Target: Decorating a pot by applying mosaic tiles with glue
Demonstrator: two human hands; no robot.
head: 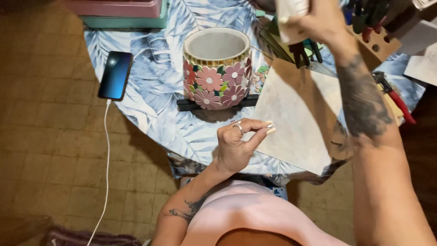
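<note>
My left hand (pixel 239 143) hovers over the table's near edge with thumb and forefinger pinched together; whether a tiny piece sits between them I cannot tell. My right hand (pixel 318 20) is raised at the top of the head view, closed around a pale rectangular object (pixel 291 13) that is partly cut off. A round pot (pixel 217 68) covered in pink and red flower mosaic stands on a dark strip (pixel 191 104) beyond my left hand. A pale square tile (pixel 296 118) lies flat right of that hand.
The round table (pixel 154 91) wears a blue leaf-print cloth. A phone (pixel 115 75) on a white cable lies at its left edge. A wooden tool rack (pixel 378 43) and red-handled nippers (pixel 396 98) sit at the right. Stacked trays (pixel 123 13) are at the back.
</note>
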